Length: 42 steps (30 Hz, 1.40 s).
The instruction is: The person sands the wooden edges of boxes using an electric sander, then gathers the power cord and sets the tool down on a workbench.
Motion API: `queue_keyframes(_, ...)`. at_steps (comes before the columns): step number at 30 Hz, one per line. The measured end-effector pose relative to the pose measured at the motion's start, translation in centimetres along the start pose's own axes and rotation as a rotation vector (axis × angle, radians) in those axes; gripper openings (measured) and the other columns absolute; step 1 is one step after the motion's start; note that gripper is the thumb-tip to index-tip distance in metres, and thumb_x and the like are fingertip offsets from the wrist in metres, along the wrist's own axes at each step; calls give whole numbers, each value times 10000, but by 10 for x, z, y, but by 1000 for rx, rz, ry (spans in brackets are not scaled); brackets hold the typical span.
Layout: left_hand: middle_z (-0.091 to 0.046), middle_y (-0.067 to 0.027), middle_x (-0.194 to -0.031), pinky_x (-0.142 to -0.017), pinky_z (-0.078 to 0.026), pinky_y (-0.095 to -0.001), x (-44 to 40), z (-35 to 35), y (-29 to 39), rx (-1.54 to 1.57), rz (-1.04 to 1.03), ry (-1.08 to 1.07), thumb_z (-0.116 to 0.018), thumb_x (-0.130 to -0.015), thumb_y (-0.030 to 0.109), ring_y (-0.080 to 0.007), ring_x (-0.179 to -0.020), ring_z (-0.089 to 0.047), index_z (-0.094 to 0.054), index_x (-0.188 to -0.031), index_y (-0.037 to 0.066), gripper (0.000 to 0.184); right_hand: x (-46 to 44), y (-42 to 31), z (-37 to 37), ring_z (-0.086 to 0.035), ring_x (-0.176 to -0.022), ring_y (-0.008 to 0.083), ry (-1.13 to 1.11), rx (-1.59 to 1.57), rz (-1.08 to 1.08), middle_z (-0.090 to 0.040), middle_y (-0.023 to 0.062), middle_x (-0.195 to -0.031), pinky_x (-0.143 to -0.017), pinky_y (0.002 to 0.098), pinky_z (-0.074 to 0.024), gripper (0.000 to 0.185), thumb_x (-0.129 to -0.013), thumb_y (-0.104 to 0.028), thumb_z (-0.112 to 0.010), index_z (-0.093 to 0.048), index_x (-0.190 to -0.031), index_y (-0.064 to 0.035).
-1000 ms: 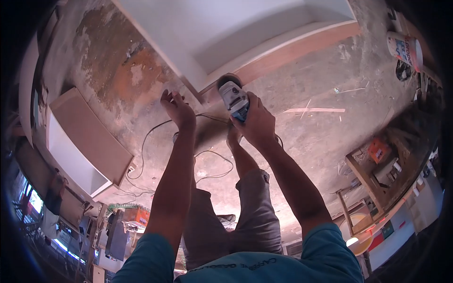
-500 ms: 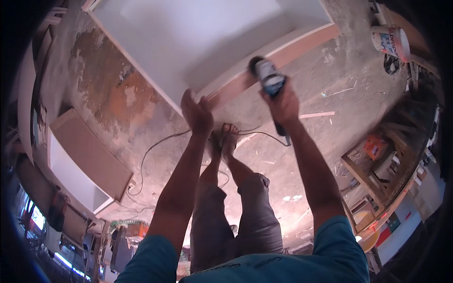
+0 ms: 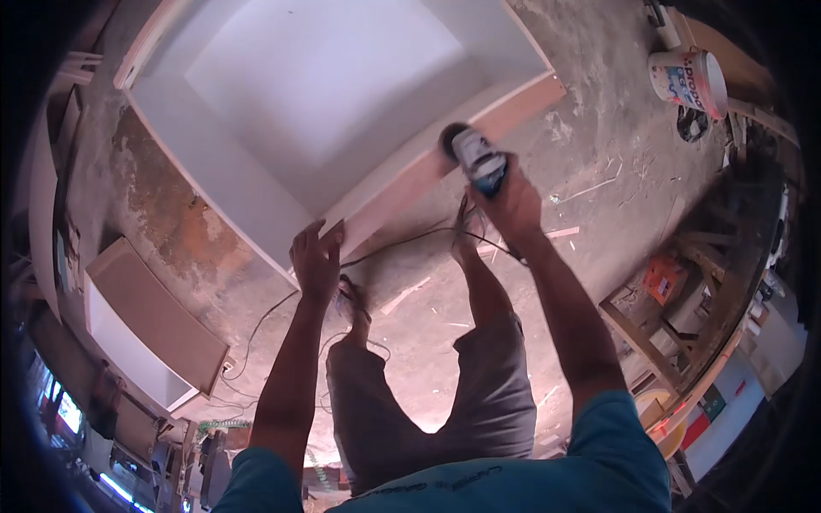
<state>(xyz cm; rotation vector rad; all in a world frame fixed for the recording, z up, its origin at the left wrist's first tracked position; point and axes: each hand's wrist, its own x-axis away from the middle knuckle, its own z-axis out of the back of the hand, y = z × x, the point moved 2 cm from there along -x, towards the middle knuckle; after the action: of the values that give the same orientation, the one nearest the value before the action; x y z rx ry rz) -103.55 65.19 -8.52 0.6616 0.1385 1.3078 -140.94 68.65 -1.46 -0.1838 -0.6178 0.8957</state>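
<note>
My right hand (image 3: 510, 205) is wrapped round the body of an angle grinder (image 3: 479, 159). The dark round disc at its head lies against the bare wooden edge of a large open cabinet box (image 3: 398, 198), whose inside is white. At the near corner of that box, my left hand (image 3: 316, 261) grips the rim, fingers over the top of the edge. A dark power cord (image 3: 402, 240) runs from the grinder across the floor, past my feet.
A smaller box (image 3: 162, 312) with a brown side and white inside lies at left. To the right stand a printed white bucket (image 3: 688, 83), a wooden frame (image 3: 654, 346) and an orange object (image 3: 662, 280). Wood scraps (image 3: 406, 296) litter the concrete floor.
My feet have moved apart. In view, the cabinet box sits further left and lower. The grinder has shifted slightly left and down along its edge, and my left hand still holds the corner.
</note>
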Motion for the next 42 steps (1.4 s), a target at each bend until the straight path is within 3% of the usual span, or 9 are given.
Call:
queue_keyframes(6, -611, -186, -1368, -1138, -390, -527, -41, -55, 99, 67, 18, 69, -690, -988, 388, -396, -1329, -532, -600, -1362, 64, 503, -67, 49, 57, -711, -958, 478, 114, -44, -115, -722, 251, -1035, -816, 562, -565, 748, -765, -411, -879, -479, -1292, -62)
queue_keyframes(11, -423, -201, -1550, -1243, -165, -570, -62, -104, 124, -93, 222, 36, -562, -1027, 549, -390, -1488, -327, -432, -1495, 46, 700, -61, 63, 56, -715, -985, 451, -26, -66, 44, -687, 204, -1182, -822, 542, -583, 781, -790, -382, -860, -447, -1383, -84)
queue_keyframes(13, -321, -208, -1614, -1258, -46, -599, -67, -122, 112, -58, 409, -72, -495, -1016, 667, -376, -1546, -209, -345, -1545, 41, 833, -60, 63, 59, -715, -1001, 436, -78, -65, 109, -677, 199, -1183, -819, 529, -587, 764, -797, -376, -854, -449, -1375, -85)
queue_keyframes(16, -223, -201, -1639, -1238, 10, -607, -74, -128, 109, -131, 497, -163, -465, -999, 722, -352, -1558, -114, -245, -1585, 52, 917, -72, 70, 74, -715, -962, 449, -48, -71, 77, -698, 212, -1094, -790, 528, -582, 735, -795, -363, -859, -462, -1342, -73)
queue_keyframes(23, -251, -183, -1616, -1223, 45, -567, -72, -135, 73, -122, 543, -312, -441, -1016, 698, -320, -1547, -114, -262, -1578, 79, 855, -131, 108, 126, -714, -964, 443, 71, -88, -168, -703, 225, -1113, -819, 534, -577, 729, -793, -384, -853, -454, -1311, -63)
queue_keyframes(26, -271, -167, -1608, -1224, 44, -558, -78, -122, 86, -90, 599, -353, -410, -1026, 704, -306, -1549, -107, -272, -1583, 98, 835, -128, 119, 121, -715, -975, 438, 104, -97, -110, -692, 223, -1131, -813, 529, -584, 743, -790, -376, -857, -447, -1324, -60)
queue_keyframes(31, -302, -144, -1595, -1226, 13, -539, -77, -127, 80, -101, 631, -315, -370, -1039, 705, -304, -1533, -137, -281, -1587, 120, 807, -101, 109, 105, -720, -982, 424, -67, -104, 29, -666, 210, -1179, -816, 523, -588, 756, -791, -366, -858, -444, -1350, -71)
queue_keyframes(37, -262, -212, -1593, -1225, 11, -563, -81, -117, 90, -127, 616, -403, -459, -909, 864, -352, -1534, -118, -229, -1593, 86, 1062, -103, 121, 118, -720, -972, 422, 72, -152, -159, -680, 187, -1109, -793, 527, -583, 729, -785, -344, -862, -462, -1336, -86)
queue_keyframes(42, -230, -246, -1593, -1220, -4, -555, -82, -113, 104, -194, 579, -430, -553, -817, 913, -372, -1505, -158, -170, -1599, 25, 1244, -106, 115, 114, -718, -964, 430, 28, -153, -74, -668, 194, -1124, -801, 523, -588, 735, -784, -338, -864, -457, -1339, -81)
